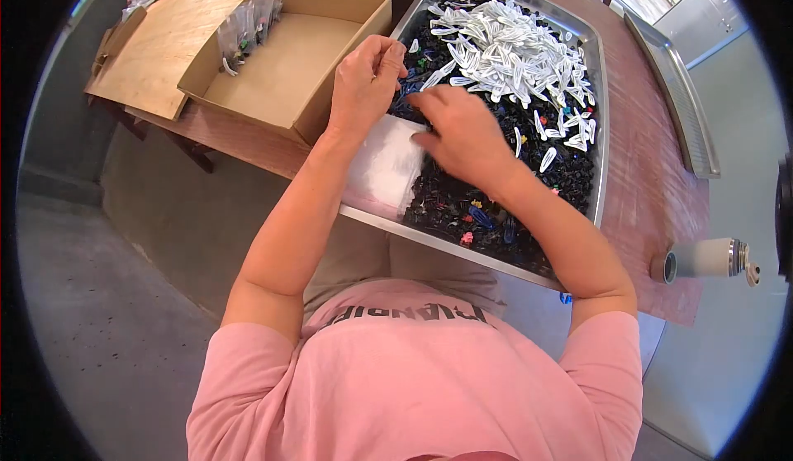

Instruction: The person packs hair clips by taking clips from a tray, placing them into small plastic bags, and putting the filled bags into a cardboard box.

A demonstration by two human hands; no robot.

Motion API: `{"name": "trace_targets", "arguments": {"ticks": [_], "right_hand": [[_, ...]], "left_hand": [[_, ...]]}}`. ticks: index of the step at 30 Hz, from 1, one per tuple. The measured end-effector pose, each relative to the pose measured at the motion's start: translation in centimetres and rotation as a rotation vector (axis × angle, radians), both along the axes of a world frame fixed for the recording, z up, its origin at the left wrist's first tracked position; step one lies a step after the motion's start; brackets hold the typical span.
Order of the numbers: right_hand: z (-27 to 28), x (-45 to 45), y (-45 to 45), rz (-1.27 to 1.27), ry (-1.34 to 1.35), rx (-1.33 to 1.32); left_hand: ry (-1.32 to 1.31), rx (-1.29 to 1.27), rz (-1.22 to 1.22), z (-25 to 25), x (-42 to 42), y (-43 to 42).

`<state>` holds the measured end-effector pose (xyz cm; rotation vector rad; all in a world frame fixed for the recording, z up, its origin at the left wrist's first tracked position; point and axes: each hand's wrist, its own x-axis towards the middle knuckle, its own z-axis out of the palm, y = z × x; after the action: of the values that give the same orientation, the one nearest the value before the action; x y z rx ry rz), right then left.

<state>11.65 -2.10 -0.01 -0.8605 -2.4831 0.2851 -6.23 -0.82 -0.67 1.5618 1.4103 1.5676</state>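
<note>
My left hand is closed in a pinch above the left side of a metal tray. Whatever its fingertips hold, if anything, I cannot make out. Beside it, my right hand reaches over the dark small pieces, thumb and fingers apart, with slight blur at the fingertips. White snap hair clips are heaped at the far side of the tray. A stack of clear plastic bags lies at the tray's near left corner, below both hands. Near the front edge are a blue hair clip and a pink piece.
An open cardboard box stands left of the tray, with several filled clear bags along its left side. Another metal tray is at the right. A bottle and its cup-like lid lie near the table's right edge.
</note>
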Motion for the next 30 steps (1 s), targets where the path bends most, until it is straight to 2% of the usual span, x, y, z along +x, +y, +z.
{"name": "trace_targets", "arguments": {"ticks": [2,10,15,22,24,30], "right_hand": [[0.1,1.1,1.3,-0.07,-0.114,0.062],[1.2,3.1,2.2,-0.071,-0.261,-0.065],[2.5,3.3,2.1,-0.114,-0.444,-0.163],[2.0,3.2,1.7,-0.085,-0.416,-0.11],[1.6,3.1,1.6,-0.041,-0.389,-0.269],[0.2,3.0,3.1,-0.049,-0.426,-0.249]], "left_hand": [[0.001,0.0,-0.006,-0.3,-0.1,0.2],[0.143,-0.002,0.005,0.0,0.0,0.0],[0.164,-0.053,-0.038,0.1,0.2,-0.3],[0.168,-0.035,-0.04,-0.2,0.1,-0.1],[0.169,-0.048,-0.03,-0.1,0.1,-0.2],[0.141,-0.015,-0.027,-0.2,0.0,0.0]]}}
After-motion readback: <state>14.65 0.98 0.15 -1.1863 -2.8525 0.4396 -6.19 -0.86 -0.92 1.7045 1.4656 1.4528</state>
